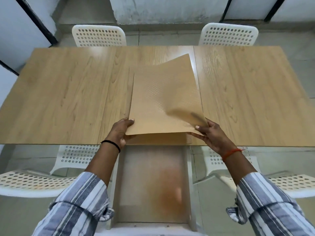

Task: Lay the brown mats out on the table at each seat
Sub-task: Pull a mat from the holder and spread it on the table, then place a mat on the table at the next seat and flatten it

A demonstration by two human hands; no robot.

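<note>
A stack of brown mats (158, 139) lies at the near middle of the wooden table (68, 92). The top brown mat (162, 96) is lifted off the stack, its right side curled upward. My left hand (120, 132) grips the near left corner of the mats, thumb on top. My right hand (212, 136) pinches the raised near right corner of the top mat. How many mats lie beneath is hidden.
Two white perforated chairs (98, 35) (228, 34) stand at the far side. Two more white chairs (32, 182) (289, 183) sit at the near side, left and right of me. A pale table leg panel (151, 184) stands below the near edge.
</note>
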